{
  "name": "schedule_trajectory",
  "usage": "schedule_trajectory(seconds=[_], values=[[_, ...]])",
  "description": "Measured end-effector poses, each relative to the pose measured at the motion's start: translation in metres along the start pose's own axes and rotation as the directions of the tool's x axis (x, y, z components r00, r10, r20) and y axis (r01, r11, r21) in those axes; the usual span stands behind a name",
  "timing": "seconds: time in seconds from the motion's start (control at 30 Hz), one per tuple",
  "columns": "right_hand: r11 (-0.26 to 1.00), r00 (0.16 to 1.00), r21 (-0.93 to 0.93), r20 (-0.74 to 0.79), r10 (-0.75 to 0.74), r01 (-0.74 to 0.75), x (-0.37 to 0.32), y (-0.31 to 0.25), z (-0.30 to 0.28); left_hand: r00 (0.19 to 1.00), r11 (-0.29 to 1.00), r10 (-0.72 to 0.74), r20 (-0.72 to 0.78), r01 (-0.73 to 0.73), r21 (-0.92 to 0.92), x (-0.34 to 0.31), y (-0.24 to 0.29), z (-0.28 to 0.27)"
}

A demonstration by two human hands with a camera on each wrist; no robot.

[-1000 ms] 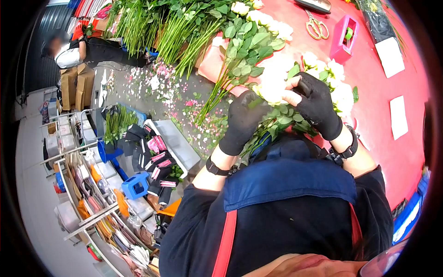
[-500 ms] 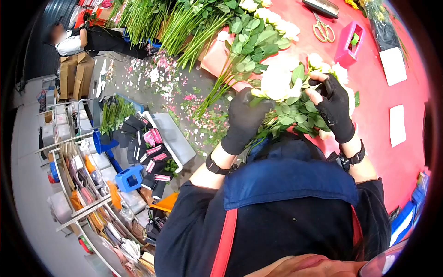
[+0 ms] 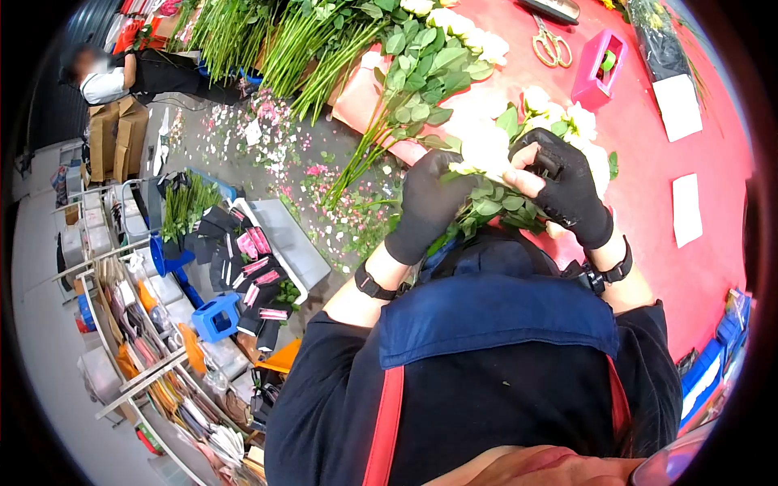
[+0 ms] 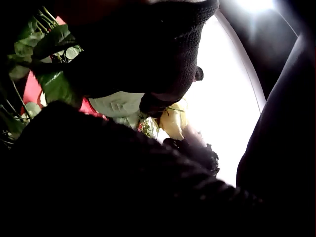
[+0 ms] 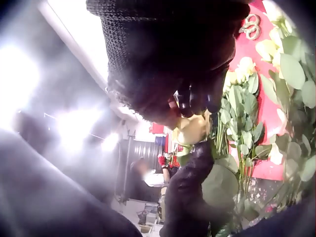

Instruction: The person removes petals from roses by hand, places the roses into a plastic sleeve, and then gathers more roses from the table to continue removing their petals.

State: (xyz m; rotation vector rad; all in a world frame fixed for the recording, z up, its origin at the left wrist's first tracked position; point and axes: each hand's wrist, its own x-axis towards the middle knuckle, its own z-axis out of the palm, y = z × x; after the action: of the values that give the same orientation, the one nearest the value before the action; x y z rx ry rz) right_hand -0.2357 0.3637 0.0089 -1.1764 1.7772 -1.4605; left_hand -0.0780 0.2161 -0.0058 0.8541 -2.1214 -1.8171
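Observation:
Black fingerless gloves cover both hands. In the head view the left hand [image 3: 429, 198] grips a pale rose [image 3: 485, 150] close under its bloom; its fingertips are partly hidden. The right hand [image 3: 563, 190] has curled fingers, with thumb and forefinger pinching at the bloom's near side. Green leaves [image 3: 494, 201] hang below the bloom, between the hands. In the right wrist view the cream bloom [image 5: 191, 131] lies between the right hand's fingers and a dark gloved finger below. The left wrist view is dark, with the yellowish bloom [image 4: 174, 122] beneath the left hand [image 4: 138, 54].
More white roses [image 3: 579, 121] lie on the red table [image 3: 640, 194], with scissors [image 3: 552, 44], a pink tape dispenser [image 3: 598, 69] and white paper [image 3: 686, 211]. Long green stems [image 3: 320, 61] spread at the back. Petals litter the floor [image 3: 284, 154]; another person [image 3: 105, 85] is at far left.
The right hand drew away from the bloom to the right, then came back to it, its thumb and forefinger now closer together. The left hand keeps its grip on the rose.

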Motion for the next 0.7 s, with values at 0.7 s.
schedule_trajectory(seconds=[0.7], values=[[0.754, 0.992, -0.652, 0.027, 0.121, -0.074, -0.047, 0.084, -0.032, 0.983, 0.985, 0.172, 0.072, -0.174, 0.018, 0.122, -0.079, 0.045]])
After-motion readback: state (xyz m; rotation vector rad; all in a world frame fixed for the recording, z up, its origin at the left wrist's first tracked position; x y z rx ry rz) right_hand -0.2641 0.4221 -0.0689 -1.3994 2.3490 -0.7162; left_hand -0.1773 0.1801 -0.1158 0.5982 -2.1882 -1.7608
